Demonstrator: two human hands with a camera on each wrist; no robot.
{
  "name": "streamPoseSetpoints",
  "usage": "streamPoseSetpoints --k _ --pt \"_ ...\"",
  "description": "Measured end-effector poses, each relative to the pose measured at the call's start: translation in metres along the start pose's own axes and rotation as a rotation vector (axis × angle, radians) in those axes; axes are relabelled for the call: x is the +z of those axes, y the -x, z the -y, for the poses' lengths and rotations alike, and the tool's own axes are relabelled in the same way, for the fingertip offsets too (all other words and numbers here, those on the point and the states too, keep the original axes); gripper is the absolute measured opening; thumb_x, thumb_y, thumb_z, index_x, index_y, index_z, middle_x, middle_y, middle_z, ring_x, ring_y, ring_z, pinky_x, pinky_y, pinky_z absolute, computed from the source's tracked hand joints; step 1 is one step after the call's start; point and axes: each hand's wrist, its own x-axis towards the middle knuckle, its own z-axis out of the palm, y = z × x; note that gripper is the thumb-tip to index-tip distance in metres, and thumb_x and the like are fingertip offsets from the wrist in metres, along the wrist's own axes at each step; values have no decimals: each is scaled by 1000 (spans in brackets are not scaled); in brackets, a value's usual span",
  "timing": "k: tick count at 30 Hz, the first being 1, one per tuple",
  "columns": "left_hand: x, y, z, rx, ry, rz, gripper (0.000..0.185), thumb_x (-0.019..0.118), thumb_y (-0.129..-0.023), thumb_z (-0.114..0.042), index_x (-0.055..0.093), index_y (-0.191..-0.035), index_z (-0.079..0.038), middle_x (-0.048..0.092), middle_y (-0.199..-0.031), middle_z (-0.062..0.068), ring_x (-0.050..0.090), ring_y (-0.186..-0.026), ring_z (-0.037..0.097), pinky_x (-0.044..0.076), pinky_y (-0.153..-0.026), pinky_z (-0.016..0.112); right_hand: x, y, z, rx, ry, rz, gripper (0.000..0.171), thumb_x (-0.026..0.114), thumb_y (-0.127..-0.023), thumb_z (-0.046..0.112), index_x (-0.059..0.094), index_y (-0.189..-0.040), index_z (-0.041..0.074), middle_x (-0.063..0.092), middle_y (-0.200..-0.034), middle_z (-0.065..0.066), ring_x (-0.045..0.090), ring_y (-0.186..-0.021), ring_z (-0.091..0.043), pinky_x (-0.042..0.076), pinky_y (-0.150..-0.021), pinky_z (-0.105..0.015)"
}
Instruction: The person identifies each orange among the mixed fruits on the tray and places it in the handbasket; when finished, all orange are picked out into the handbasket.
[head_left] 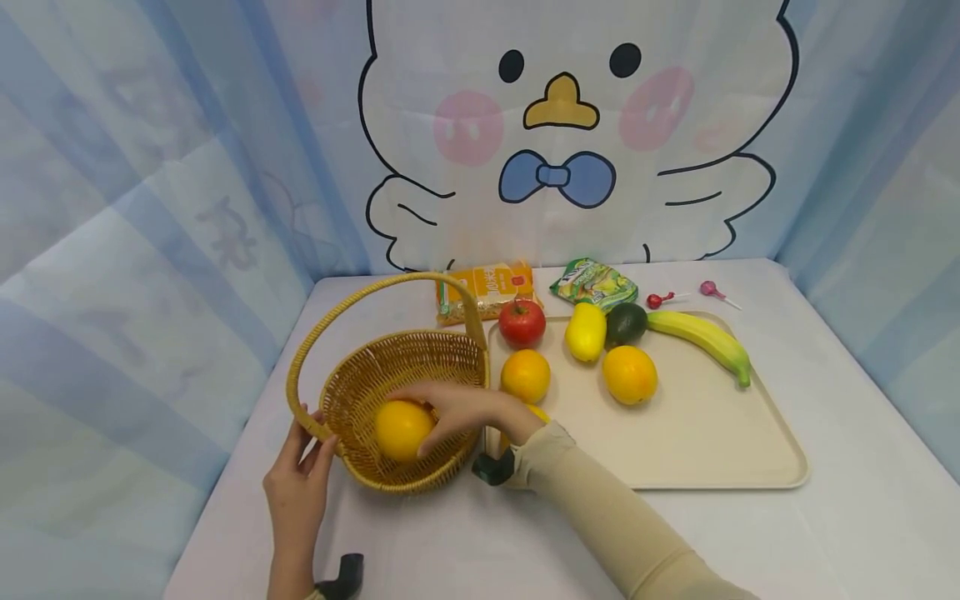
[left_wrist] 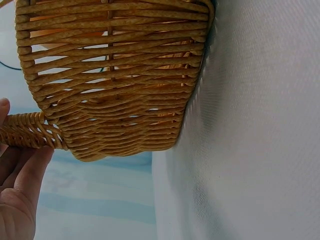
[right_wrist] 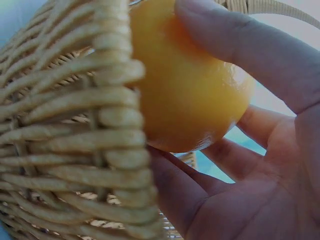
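Note:
A wicker basket [head_left: 408,367] with an arched handle stands on the white table, left of a beige tray [head_left: 712,450]. My right hand [head_left: 442,414] reaches over the basket's rim and grips an orange [head_left: 399,431] inside it. In the right wrist view the fingers [right_wrist: 240,45] curl over the orange [right_wrist: 190,95], which sits against the basket's woven wall [right_wrist: 75,130]. My left hand [head_left: 303,467] pinches the base of the handle at the basket's near left side. The left wrist view shows that hand [left_wrist: 20,190] at the handle, with the basket [left_wrist: 115,75] close above.
On the tray lie a tomato [head_left: 522,322], two oranges [head_left: 525,375] [head_left: 629,374], a yellow fruit [head_left: 586,332], an avocado [head_left: 626,323] and a banana [head_left: 705,337]. Behind it are an orange packet [head_left: 483,290], a green packet [head_left: 594,283] and two lollipops [head_left: 660,299]. A curtain backs the table.

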Motion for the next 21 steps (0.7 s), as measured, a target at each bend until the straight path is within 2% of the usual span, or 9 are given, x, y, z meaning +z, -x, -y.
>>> streamPoseSetpoints --k 8,15,17,21 --pt "0 0 0 5 -7 -6 65 68 -85 -7 42 -141 -27 63 -126 12 46 -102 -24 46 -79 -1 10 -2 -4 8 19 48 79 79 -75 22 39 -143 23 47 -142 3 47 -123 -12 43 -106 -27" --pt "0 0 0 16 18 -6 65 68 -84 -4 44 -141 -24 63 -126 12 48 -103 -22 47 -79 0 17 -3 -5 31 67 88 77 77 -75 20 40 -143 20 49 -140 2 47 -122 -11 42 -107 -26" --pt "0 1 0 13 17 -6 64 67 -84 -4 44 -141 -23 63 -126 12 53 -105 -15 47 -79 1 19 -3 -5 24 86 90 76 77 -75 20 41 -142 20 49 -140 2 47 -122 -11 41 -107 -25" --pt "0 1 -1 11 3 -9 63 67 -85 -5 44 -141 -22 63 -125 13 61 -110 9 47 -79 1 20 -4 -6 26 101 98 75 77 -75 22 41 -141 20 49 -139 2 47 -122 -12 41 -107 -25"
